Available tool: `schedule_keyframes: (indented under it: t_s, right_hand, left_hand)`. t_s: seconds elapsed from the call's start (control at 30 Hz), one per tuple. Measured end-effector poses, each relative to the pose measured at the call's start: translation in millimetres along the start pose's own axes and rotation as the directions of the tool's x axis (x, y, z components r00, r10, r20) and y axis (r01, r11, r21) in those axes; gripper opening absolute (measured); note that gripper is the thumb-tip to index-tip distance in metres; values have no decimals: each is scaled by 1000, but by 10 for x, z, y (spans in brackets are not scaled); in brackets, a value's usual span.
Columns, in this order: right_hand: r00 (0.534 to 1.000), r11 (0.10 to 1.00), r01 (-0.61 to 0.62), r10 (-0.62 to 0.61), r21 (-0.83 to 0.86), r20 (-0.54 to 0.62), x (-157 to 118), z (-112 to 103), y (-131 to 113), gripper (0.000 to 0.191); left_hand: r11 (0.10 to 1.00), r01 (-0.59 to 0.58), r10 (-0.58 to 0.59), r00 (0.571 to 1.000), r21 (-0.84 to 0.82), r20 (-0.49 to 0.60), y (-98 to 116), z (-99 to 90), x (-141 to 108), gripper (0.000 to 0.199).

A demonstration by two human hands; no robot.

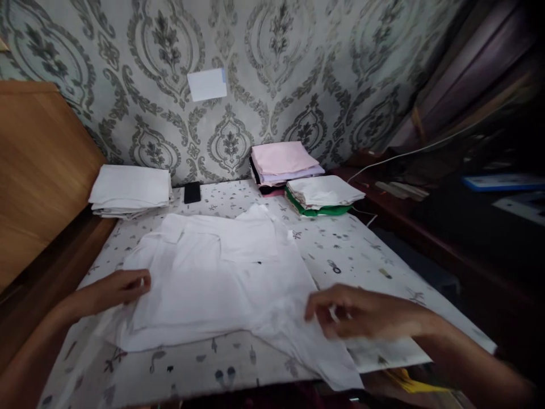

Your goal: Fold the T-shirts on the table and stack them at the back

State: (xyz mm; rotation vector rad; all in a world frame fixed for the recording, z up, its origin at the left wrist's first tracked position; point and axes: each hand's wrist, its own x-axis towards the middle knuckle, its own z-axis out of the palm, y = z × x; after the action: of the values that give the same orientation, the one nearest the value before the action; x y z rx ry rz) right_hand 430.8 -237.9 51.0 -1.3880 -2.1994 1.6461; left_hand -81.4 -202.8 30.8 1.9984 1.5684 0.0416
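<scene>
A white shirt [204, 284] lies partly folded on the patterned cloth, with its collar side away from me and one part stretching toward the near right edge. My left hand [119, 288] is over the shirt's left edge, fingers loosely curled and nothing visible in them. Above the right part of the shirt is my right hand [357, 312], slightly blurred. Its fingers are bent and apart, with no cloth seen between them.
A stack of white folded clothes [130, 187] stands back left beside a black phone [192, 192]. Back right are a pink-topped stack [283, 158] and a white-and-green stack [326, 193]. A wooden panel [42, 182] borders the left; a white cable [409, 153] runs right.
</scene>
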Motion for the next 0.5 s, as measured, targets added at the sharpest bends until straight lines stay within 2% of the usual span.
schedule_keyframes:
  t_s: [0.03,0.07,0.1,0.17,0.2,0.27,0.33,0.4,0.5]
  right_hand:
    - [995,999,34,-37,-31,-96,160,-65,48,29]
    - [975,995,56,-72,-79,-210,346,-142,95,31]
    - [937,987,47,-96,-152,-336,550,-224,137,30]
    - [832,955,-105,-69,-279,-550,965,-370,194,27]
    - [794,935,-201,-20,-293,-608,1154,-423,209,26]
    - [761,892,-335,66,-303,-646,1454,-486,222,24]
    - [764,858,-391,99,-334,-638,1638,-510,238,17]
    - [775,841,-385,72,-380,-628,1725,-528,271,8]
    - [790,883,-274,-20,-382,-612,1751,-564,339,14]
  left_hand:
    - [1000,-11,10,999,20,36,13,-26,122,37]
    - [999,-11,10,1000,47,16,25,-49,249,36]
    - [997,13,-8,998,79,-67,36,-65,377,34]
    - [984,106,-73,973,142,-217,59,-73,616,34]
    - [972,157,-107,959,175,-264,72,-66,720,36]
    - [941,233,-154,941,246,-302,105,-42,889,43]
    - [916,263,-165,935,303,-313,150,-18,1010,44]
    - [900,289,-175,924,325,-339,196,0,1099,43]
    - [881,366,-222,880,301,-420,214,18,1211,47]
